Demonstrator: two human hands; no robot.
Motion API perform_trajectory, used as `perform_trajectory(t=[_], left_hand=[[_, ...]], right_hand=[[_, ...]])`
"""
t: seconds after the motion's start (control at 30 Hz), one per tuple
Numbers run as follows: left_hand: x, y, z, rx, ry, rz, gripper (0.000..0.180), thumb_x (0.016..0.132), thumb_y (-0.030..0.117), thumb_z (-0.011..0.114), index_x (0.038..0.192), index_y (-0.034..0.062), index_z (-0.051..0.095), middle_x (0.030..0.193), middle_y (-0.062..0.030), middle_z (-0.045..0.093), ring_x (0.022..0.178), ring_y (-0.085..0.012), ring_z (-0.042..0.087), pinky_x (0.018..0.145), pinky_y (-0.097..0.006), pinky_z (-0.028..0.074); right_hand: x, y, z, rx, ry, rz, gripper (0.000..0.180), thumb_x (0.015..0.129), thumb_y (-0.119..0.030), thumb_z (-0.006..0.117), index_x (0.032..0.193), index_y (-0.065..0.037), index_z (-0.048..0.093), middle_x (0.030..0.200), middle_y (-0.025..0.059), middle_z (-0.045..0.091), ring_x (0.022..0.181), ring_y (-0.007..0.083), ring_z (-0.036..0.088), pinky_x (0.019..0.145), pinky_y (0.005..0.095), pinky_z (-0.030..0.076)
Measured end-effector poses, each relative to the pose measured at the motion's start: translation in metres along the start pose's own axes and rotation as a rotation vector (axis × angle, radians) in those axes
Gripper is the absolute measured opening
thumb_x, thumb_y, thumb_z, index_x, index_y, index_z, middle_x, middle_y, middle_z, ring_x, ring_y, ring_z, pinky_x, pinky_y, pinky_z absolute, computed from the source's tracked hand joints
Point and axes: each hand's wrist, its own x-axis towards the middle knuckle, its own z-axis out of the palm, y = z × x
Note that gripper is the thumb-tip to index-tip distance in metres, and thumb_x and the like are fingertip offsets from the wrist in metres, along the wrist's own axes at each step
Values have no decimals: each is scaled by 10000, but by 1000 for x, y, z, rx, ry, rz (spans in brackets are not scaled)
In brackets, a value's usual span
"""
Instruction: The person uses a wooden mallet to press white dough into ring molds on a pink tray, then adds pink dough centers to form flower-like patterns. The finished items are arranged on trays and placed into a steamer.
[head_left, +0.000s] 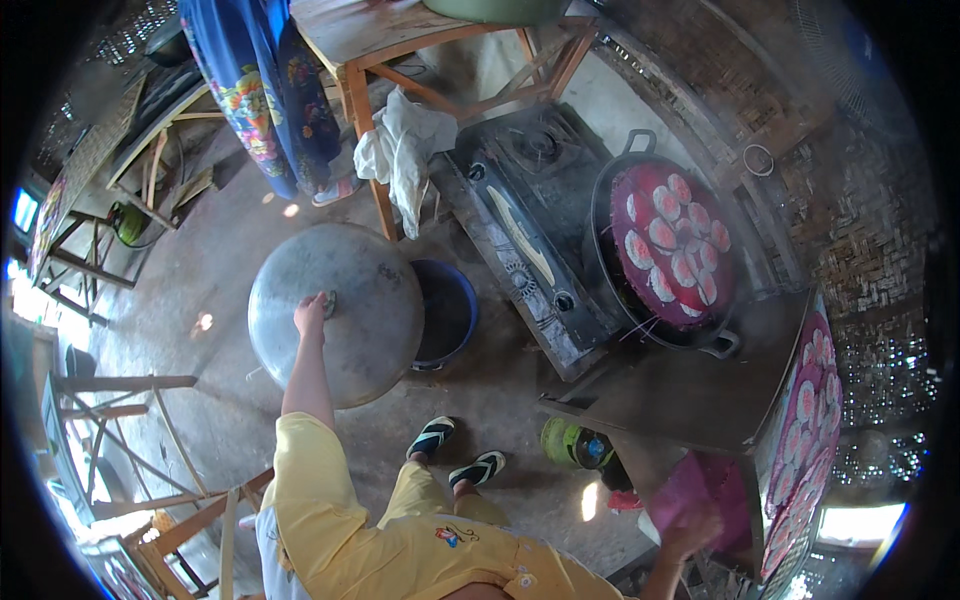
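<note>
My left hand point(312, 311) is closed round the knob of a large round metal pot lid point(365, 270), held out over the floor to the left. On the right, my right hand point(690, 530) is low beside a magenta cloth or sheet point(705, 485). Its fingers are blurred, and whether they touch the magenta thing cannot be made out. Ahead to the right, a wide dark pot point(600, 250) sits uncovered on the gas stove point(520, 250). Inside it, several round white-and-pink cakes point(662, 233) lie on a magenta round layer point(630, 190).
A dark blue-rimmed bucket point(440, 310) stands partly behind the lid. White cloth point(400, 150) hangs from a wooden table point(345, 45). Another person in a blue flowered skirt point(250, 90) stands beyond. More cakes lie on a magenta tray point(805, 440); a green gas cylinder point(568, 443) sits below.
</note>
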Motion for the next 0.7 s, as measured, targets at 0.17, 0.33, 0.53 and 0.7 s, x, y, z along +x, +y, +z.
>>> perform_trajectory(t=[0.17,0.33,0.53,0.7], left_hand=[[47,-61,34,109,-159,-47,413,707,293,673,987,-9,644,941,-120,647,884,-201,588,742,-318,443],[78,-99,56,-24,-260,-111,420,630,295,678,916,-11,654,880,-106,632,830,-237,563,735,-361,425],[94,-98,75,18,-142,-202,380,616,261,654,897,6,662,852,-114,636,791,-252,572,737,-360,422],[85,-63,74,432,-146,-107,569,620,323,695,1134,110,576,1086,-114,571,1043,-275,504,881,-393,389]], right_hand=[[-80,-85,9,474,-659,-132,289,742,-258,631,987,-104,626,1019,114,554,993,323,485,882,471,352],[-129,-83,16,487,-1124,58,321,742,-359,655,1007,-179,638,1023,80,596,1004,268,542,887,450,402],[-168,-80,22,508,-1234,317,342,749,-411,647,981,-160,653,948,114,623,955,297,570,851,404,455],[-165,-95,23,640,-1187,233,321,746,-396,659,971,-167,659,867,113,621,855,279,595,773,381,484]])
